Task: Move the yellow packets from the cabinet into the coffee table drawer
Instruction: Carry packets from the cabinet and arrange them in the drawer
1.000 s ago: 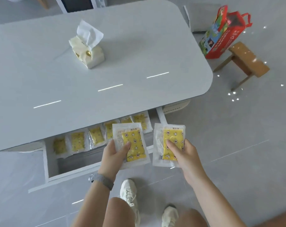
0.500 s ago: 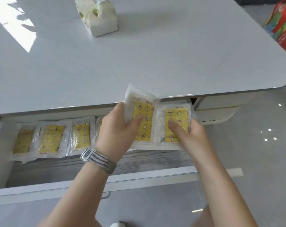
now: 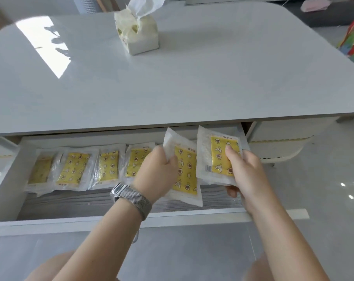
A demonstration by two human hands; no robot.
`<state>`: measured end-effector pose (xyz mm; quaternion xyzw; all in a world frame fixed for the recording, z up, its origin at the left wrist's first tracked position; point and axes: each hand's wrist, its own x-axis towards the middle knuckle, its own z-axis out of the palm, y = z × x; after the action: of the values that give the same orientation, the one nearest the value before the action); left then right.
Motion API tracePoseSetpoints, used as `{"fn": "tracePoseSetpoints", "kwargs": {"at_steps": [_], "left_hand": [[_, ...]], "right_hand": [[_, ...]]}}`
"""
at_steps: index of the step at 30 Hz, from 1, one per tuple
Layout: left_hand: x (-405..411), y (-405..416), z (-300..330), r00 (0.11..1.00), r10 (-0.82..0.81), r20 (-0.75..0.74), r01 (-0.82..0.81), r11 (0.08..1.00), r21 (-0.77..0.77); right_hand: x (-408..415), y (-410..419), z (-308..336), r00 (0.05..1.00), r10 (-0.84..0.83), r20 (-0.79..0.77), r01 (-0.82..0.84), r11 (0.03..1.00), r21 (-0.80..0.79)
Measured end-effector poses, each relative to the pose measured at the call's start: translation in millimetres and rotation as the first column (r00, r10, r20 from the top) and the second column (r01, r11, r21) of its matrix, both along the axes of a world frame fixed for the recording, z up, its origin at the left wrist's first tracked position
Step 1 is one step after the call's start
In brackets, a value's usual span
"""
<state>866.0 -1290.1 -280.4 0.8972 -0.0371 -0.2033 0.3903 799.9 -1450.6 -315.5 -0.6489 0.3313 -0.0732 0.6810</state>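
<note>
Both grips are full: my left hand [image 3: 158, 171] pinches one yellow packet [image 3: 185, 171] by its left edge, and my right hand [image 3: 246, 173] holds a second packet [image 3: 218, 157], thumb on its face and fingers under it. Both packets hang tilted over the right end of the open drawer [image 3: 119, 219], beside a row of four packets [image 3: 73, 169] lying along its back.

Risks, as I judge them: the slick wrappers could slip from such light pinches, or the two packets, edges overlapping, could land stacked or crooked and upset the row. Set too high against the back, one might catch under the table [image 3: 172, 78] when the drawer shuts.

My left hand hides part of the fourth packet in the row. The cabinet is out of view, so I cannot tell how many packets remain there.
</note>
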Motion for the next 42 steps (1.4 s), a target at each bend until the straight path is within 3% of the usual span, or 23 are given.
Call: {"fn": "tracePoseSetpoints", "kwargs": {"at_steps": [3,8,11,14,16,19,23,25,32,36,39,42], "left_hand": [[-11,-9,-3,0.998,-0.045,0.049,0.045,0.999,-0.010],[-16,-14,1,0.970,0.189,-0.153,-0.229,0.921,-0.316],[-18,-14,3,0.939,0.242,-0.244,-0.325,0.855,-0.404],[-21,-17,3,0.956,0.230,-0.180,-0.289,0.836,-0.467],[-21,-21,0,0.972,0.177,-0.153,-0.229,0.855,-0.466],[-21,-29,-2,0.962,0.117,-0.245,-0.227,0.843,-0.488],[-18,-32,-1,0.939,0.013,-0.343,-0.208,0.815,-0.540],[-16,-32,-2,0.942,-0.026,-0.336,-0.178,0.809,-0.561],[-17,-39,-9,0.966,-0.033,-0.257,-0.083,0.899,-0.429],[-12,-32,-13,0.977,-0.077,-0.197,-0.002,0.929,-0.371],[-9,-26,-12,0.978,-0.101,-0.183,0.020,0.916,-0.401],[-6,-24,-12,0.972,-0.096,-0.213,0.000,0.913,-0.408]], "right_hand": [[-2,2,4,1.000,0.021,-0.004,-0.021,1.000,0.005],[-6,6,6,0.988,0.155,0.015,-0.151,0.975,-0.163],[-6,9,9,0.982,0.186,0.030,-0.176,0.965,-0.194],[-5,11,7,0.971,0.237,0.018,-0.225,0.943,-0.244],[-5,13,7,0.962,0.273,0.020,-0.259,0.930,-0.261],[-3,12,7,0.961,0.277,0.022,-0.264,0.935,-0.238],[-1,9,5,0.973,0.202,0.112,-0.205,0.979,0.014],[-3,9,5,0.964,0.218,0.150,-0.229,0.972,0.057],[-7,11,7,0.928,0.346,0.136,-0.335,0.937,-0.100],[-6,13,10,0.950,0.288,0.124,-0.277,0.956,-0.098],[-3,12,14,0.986,0.151,0.072,-0.152,0.988,0.021],[-2,12,19,0.990,0.139,0.015,-0.139,0.973,0.184]]}}
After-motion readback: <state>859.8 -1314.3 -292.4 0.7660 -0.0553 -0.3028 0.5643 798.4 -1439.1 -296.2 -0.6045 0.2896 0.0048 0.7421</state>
